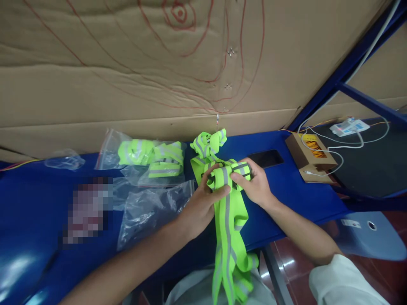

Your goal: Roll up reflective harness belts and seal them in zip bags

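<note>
Both hands grip a neon-yellow reflective strap (pixel 227 212) with a grey stripe, bunched in loops at the table's front half. My left hand (pixel 208 195) closes on its left side, thumb across the front. On the right side my right hand (pixel 252 180) pinches a folded part near a dark buckle-like piece, partly covered by the fingers. Long ends hang past the table edge toward my lap. Just behind the hands, a knotted bunch of the same strap (pixel 208 144) lies against the cardboard, below a small metal hook (pixel 218 119).
Left of the hands are bagged yellow straps (pixel 165 159) and an empty clear plastic bag (pixel 149 212). A dark phone (pixel 266 158) and a cardboard box (pixel 310 159) with a white cable lie to the right. A cardboard panel (pixel 127 93) stands behind; a blue stool (pixel 370 237) is lower right.
</note>
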The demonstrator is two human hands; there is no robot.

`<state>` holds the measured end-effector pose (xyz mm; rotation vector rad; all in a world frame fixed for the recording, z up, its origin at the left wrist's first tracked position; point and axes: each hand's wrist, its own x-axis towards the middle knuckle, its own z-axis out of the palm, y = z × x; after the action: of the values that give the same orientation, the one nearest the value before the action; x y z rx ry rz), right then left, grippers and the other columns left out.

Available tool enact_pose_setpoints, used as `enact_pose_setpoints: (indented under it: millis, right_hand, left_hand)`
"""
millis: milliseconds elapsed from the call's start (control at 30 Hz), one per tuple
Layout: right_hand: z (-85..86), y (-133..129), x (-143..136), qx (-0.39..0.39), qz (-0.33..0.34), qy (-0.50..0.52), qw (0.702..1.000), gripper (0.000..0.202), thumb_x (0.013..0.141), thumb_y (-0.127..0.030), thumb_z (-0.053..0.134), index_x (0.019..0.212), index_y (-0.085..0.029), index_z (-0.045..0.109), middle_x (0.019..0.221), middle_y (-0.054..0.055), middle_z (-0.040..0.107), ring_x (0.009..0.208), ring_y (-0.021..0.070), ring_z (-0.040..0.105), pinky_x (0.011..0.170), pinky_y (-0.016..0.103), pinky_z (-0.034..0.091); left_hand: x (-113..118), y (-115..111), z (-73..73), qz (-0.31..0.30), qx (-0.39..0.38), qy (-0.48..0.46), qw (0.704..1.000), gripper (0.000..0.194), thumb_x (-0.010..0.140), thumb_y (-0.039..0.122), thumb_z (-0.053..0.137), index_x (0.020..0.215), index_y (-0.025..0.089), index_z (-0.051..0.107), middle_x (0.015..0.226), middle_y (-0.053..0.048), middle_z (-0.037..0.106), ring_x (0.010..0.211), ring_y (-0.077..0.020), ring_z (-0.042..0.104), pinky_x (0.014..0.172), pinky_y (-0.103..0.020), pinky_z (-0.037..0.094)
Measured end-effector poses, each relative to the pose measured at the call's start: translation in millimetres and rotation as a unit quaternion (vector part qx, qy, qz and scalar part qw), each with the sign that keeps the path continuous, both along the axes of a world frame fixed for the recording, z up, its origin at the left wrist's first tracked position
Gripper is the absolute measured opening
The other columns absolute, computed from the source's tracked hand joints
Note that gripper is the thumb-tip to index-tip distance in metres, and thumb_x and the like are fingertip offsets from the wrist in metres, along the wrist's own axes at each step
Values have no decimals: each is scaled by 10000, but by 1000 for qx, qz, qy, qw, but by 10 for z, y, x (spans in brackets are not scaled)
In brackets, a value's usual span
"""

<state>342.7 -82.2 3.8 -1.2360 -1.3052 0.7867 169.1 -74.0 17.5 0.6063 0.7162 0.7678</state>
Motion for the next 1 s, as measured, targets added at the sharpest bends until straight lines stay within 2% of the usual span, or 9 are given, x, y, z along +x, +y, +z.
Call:
enact_pose_setpoints:
  millis: [67, 167, 367, 500, 600, 700, 800, 900, 1000]
  right_hand:
    - [7, -45, -14, 29, -37, -21, 999, 350, 771, -456, 858, 886, -204, 644, 748, -34, 641, 648, 121, 545, 591, 230, 456]
    - [5, -68, -39, 36, -76, -34, 996, 329, 776, -427, 859, 916, -204, 661, 796, -17, 679, 692, 135, 582, 630, 242, 479]
    - [-10, -16, -56, -64, -70, 116, 989, 377, 850, -535, 772, 779, -206, 602, 654, -41, 555, 556, 105, 486, 491, 224, 419]
    - [-16, -39, -93, -124, -27, 210, 969, 352, 845, -548, 777, 902, -232, 634, 632, -54, 541, 449, 94, 424, 359, 222, 357]
    - [-16, -59, -123, -146, -4, 230, 962, 386, 821, -509, 813, 1063, -237, 686, 842, -11, 671, 466, 82, 454, 318, 216, 325]
    - [-36, -53, -137, -120, -9, 238, 964, 323, 793, -460, 850, 895, -211, 670, 1024, 13, 704, 593, 88, 538, 419, 208, 424]
    - [-57, -39, -132, -73, -48, 206, 975, 384, 790, -430, 860, 734, -208, 552, 768, -35, 642, 587, 89, 522, 476, 201, 439]
    - [-47, -35, -98, 27, -67, 111, 991, 383, 781, -388, 876, 749, -213, 536, 837, -26, 673, 709, 117, 636, 605, 231, 533]
    - [-27, -35, -33, 138, -21, 38, 989, 349, 796, -354, 873, 829, -225, 550, 982, 10, 704, 917, 192, 737, 786, 326, 617]
  left_hand:
    - [8, -17, 3, 2, -7, -8, 1000, 757, 782, 270, 875, 1435, 333, 498, 1396, -27, 648, 1302, -244, 593, 1014, -321, 503]
    - [-5, -39, -11, -7, 0, 11, 1000, 792, 748, 217, 892, 1431, 315, 502, 1351, -35, 674, 1268, -255, 615, 999, -331, 510]
    - [5, -104, -118, -19, 33, 63, 997, 871, 711, 181, 907, 1460, 279, 473, 1269, -56, 717, 1129, -259, 689, 933, -364, 553]
    - [27, -127, -198, -81, 10, 104, 991, 543, 754, 314, 887, 1235, 144, 701, 1155, -126, 762, 1002, -284, 730, 862, -379, 576]
    - [49, -139, -235, -106, 10, 102, 989, 435, 781, 366, 866, 1131, 128, 767, 1108, -139, 780, 968, -283, 741, 841, -374, 584]
    - [80, -147, -261, -94, -1, 117, 989, 441, 749, 347, 891, 1120, 139, 771, 1052, -127, 792, 885, -255, 746, 789, -358, 589]
    - [94, -137, -271, -107, -34, 119, 987, 451, 689, 350, 930, 1051, 131, 774, 978, -120, 791, 817, -242, 735, 710, -337, 586]
    - [64, -92, -246, -143, -45, 70, 986, 470, 669, 413, 942, 1007, 137, 767, 938, -99, 782, 794, -214, 722, 701, -307, 578]
    - [1, -18, -195, -172, -40, -9, 984, 612, 649, 624, 896, 1027, 164, 755, 913, -74, 766, 805, -216, 713, 714, -311, 581]
